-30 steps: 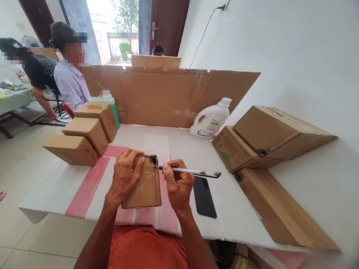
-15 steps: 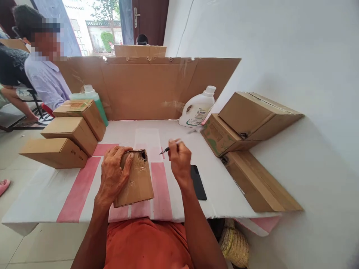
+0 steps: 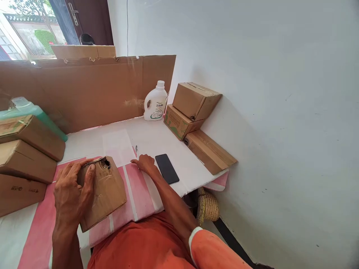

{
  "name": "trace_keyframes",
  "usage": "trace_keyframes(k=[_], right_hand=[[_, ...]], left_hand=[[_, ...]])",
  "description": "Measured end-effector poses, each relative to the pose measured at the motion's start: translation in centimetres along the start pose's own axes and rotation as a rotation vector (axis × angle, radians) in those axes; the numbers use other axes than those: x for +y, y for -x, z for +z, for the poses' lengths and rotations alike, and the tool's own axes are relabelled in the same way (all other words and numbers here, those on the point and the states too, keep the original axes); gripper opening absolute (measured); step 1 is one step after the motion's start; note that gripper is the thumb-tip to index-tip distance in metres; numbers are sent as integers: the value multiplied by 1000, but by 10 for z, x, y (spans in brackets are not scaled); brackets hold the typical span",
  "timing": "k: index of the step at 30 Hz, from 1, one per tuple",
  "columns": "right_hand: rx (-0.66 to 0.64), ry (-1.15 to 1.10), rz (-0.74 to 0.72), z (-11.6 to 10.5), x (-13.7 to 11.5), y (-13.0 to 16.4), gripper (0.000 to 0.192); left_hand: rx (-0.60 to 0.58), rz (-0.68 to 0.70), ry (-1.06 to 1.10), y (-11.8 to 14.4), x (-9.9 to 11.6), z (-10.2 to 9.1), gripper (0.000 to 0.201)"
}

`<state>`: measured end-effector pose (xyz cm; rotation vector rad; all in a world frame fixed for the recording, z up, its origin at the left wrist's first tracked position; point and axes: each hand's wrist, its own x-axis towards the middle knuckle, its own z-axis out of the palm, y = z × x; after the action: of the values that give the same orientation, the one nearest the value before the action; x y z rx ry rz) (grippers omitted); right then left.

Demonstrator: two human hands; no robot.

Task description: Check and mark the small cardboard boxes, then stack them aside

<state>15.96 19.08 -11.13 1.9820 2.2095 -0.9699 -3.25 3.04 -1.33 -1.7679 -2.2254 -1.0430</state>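
Observation:
A small cardboard box with a torn, dark hole at its upper corner stands on the table in front of me. My left hand grips it, fingers over the top edge and thumb on the near face. To its right, low over the striped cloth, my right hand is closed around a slim pen, whose silver end points up and away. The pen's lower part is mostly hidden by the fingers. A black phone lies just right of that hand.
A white detergent bottle stands near stacked cardboard boxes along the wall. More boxes and a green jug are at the left. A cardboard panel borders the far edge. A pale sheet lies mid-table.
My view has swung to the right. My right hand with the pen has come down to the tabletop, and the pen's tilt has changed. My left hand still holds the box.

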Motion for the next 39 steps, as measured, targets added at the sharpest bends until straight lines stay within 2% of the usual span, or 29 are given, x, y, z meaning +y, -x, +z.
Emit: trace_keyframes(k=[3, 6, 8, 10, 12, 16, 18, 22, 26, 28, 30, 33, 39], right_hand=[[136, 18, 61, -9, 25, 25, 56], [245, 53, 228, -11, 65, 56, 68], [255, 59, 318, -9, 91, 71, 70], [237, 42, 331, -5, 108, 79, 66], [220, 8, 304, -1, 115, 78, 64], [232, -84, 272, 5, 113, 67, 77], [240, -144, 247, 7, 112, 62, 69], [239, -332, 178, 12, 120, 60, 38], [196, -610, 112, 20, 128, 75, 25], [119, -821, 80, 23, 125, 89, 27], [9, -1158, 58, 22, 116, 105, 35], [-159, -1606, -4, 7, 90, 127, 47], [-515, -1814, -353, -27, 12, 157, 35]], left_hand=[[-2, 16, 9, 1, 1, -1, 42], [9, 39, 36, 2, 2, -1, 39], [17, 51, 48, 2, 3, 0, 37], [19, 62, 56, 1, 3, 1, 35], [22, 71, 61, 1, 4, 2, 34], [38, 66, 59, 3, 4, 2, 33], [47, 65, 52, 4, 3, 2, 33], [56, 80, 50, 4, 3, 3, 33], [53, 66, 61, 4, 3, 4, 32], [56, 69, 64, 4, 3, 4, 32], [62, 75, 58, 5, 4, 4, 31], [55, 71, 48, 5, 6, 4, 30], [45, 42, 50, 6, 9, 2, 29]])
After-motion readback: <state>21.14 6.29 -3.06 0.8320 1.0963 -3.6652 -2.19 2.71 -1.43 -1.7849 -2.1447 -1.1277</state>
